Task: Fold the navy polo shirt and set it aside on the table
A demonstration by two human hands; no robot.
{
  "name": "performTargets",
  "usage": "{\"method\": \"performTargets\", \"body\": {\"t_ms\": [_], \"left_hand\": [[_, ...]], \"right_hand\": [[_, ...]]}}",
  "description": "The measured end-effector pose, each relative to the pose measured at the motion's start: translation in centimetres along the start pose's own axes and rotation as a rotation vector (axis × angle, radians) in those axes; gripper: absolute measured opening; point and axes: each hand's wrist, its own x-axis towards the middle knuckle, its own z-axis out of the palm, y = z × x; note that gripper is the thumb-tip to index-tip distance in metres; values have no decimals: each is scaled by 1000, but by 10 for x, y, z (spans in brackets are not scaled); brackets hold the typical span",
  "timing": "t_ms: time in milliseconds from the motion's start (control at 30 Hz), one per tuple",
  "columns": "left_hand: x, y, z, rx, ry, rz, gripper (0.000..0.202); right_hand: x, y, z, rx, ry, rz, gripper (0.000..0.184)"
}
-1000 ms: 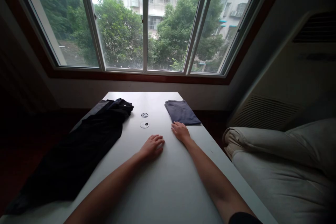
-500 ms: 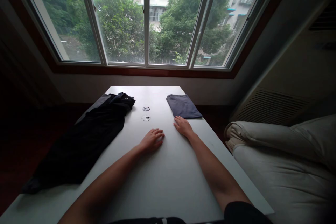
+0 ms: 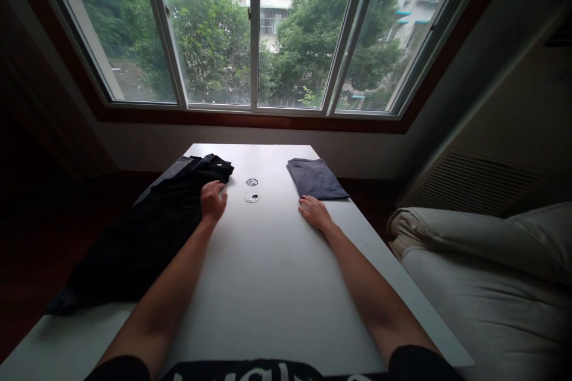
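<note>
A long black garment [image 3: 147, 232] lies spread along the left side of the white table [image 3: 268, 286]. My left hand [image 3: 212, 199] hovers at its right edge near the collar end, fingers apart and slightly blurred, holding nothing. A folded dark grey cloth [image 3: 316, 178] sits at the far right of the table. Just in front of that cloth my right hand [image 3: 314, 212] rests flat on the tabletop, fingers stretched out.
Two round cable grommets [image 3: 251, 190] sit in the table's far middle. A wide window [image 3: 254, 36] runs behind the table. A pale cushioned sofa [image 3: 482, 274] stands close along the right edge. Dark floor lies to the left.
My left hand has lifted from the table's middle and swung left and forward to the black garment's edge. My right hand has stayed put by the grey cloth.
</note>
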Motion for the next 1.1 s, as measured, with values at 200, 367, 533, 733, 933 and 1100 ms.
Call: {"method": "performTargets", "body": {"t_ms": [200, 367, 533, 733, 933, 1100], "left_hand": [[7, -92, -45, 320, 122, -510, 68], [16, -87, -46, 341, -18, -444, 28], [26, -86, -53, 363, 93, -438, 26], [16, -112, -63, 366, 6, -492, 21], [33, -81, -89, 310, 158, -306, 21], [42, -13, -115, 74, 38, -5, 13]], "right_hand": [[3, 0, 3, 18, 38, -6, 42], [2, -3, 2, 33, 49, -19, 40], [1, -5, -1, 38, 48, -10, 40], [1, -8, -3, 37, 40, 5, 40], [3, -1, -1, 110, 96, -38, 33], [4, -2, -4, 175, 168, -78, 28]]}}
